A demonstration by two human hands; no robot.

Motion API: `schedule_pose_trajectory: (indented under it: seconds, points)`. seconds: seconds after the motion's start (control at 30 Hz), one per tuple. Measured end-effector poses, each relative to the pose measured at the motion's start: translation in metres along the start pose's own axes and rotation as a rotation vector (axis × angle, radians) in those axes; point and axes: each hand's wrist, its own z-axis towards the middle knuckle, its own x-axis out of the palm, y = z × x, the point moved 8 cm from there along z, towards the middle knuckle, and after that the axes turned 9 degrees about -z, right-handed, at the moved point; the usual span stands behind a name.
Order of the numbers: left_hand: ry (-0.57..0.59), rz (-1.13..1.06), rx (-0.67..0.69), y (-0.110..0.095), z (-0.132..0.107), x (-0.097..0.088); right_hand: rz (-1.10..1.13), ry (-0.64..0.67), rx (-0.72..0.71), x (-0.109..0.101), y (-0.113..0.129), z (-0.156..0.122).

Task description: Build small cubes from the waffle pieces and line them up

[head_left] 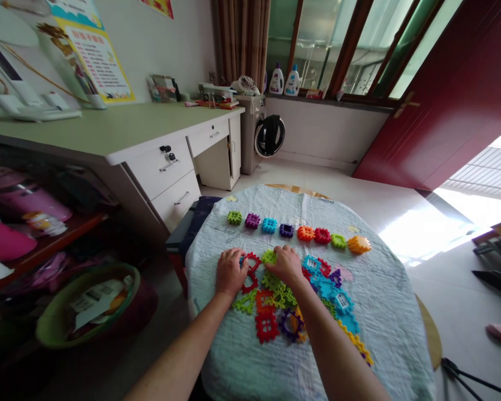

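Observation:
My left hand (231, 272) rests low over the cloth with its fingers curled. A small bit of a blue piece (242, 260) shows at its fingertips, mostly hidden by them. Red notched building pieces (250, 283) lie right beside it. My right hand (286, 264) has its fingers closed at a light green notched piece (269, 256), partly covering it. Between and below my hands spreads a loose pile with green pieces (245, 302), a red window piece (266, 326), a purple ring (291, 324) and, right of my forearm, blue pieces (343, 301).
Behind the pile runs a row of small block stacks, from a green one (234, 218) to an orange one (359, 244). A pale cloth (384, 312) covers the round table. A dark stool (200, 217) stands at left, near a desk (150, 128) and a green basket (45, 328).

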Motion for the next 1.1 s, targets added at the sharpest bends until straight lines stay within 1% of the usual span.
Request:
schedule_pose_trajectory:
  seconds: [0.07,0.17,0.43,0.73,0.83,0.9,0.97,1.03,1.1]
  points:
    - [0.003,-0.002,-0.003,0.001,0.0,0.001,-0.029,0.041,0.002,0.001,0.001,0.001]
    - [0.008,-0.006,-0.013,0.002,0.0,0.001,-0.057,0.058,0.006,-0.001,0.004,0.001]
    - [-0.005,-0.002,-0.006,0.0,0.0,-0.001,-0.078,-0.022,0.031,-0.005,0.009,-0.002]
    - [-0.001,0.005,0.0,-0.001,0.0,-0.001,-0.052,-0.013,0.039,-0.002,0.014,-0.001]
    - [0.013,0.003,-0.002,0.001,0.001,0.001,-0.034,-0.032,0.041,-0.005,0.012,0.0]
    - [0.017,-0.001,0.002,0.001,0.0,0.001,-0.003,-0.069,0.047,-0.011,0.002,0.0]
    - [0.016,-0.004,0.008,0.002,0.0,0.001,0.027,-0.112,0.053,-0.021,-0.019,-0.001]
    - [0.011,-0.005,0.014,0.002,0.0,0.001,0.032,-0.149,0.067,-0.033,-0.051,-0.002]
    - [0.003,-0.006,0.018,0.002,0.0,0.001,0.002,-0.183,0.1,-0.046,-0.092,-0.004]
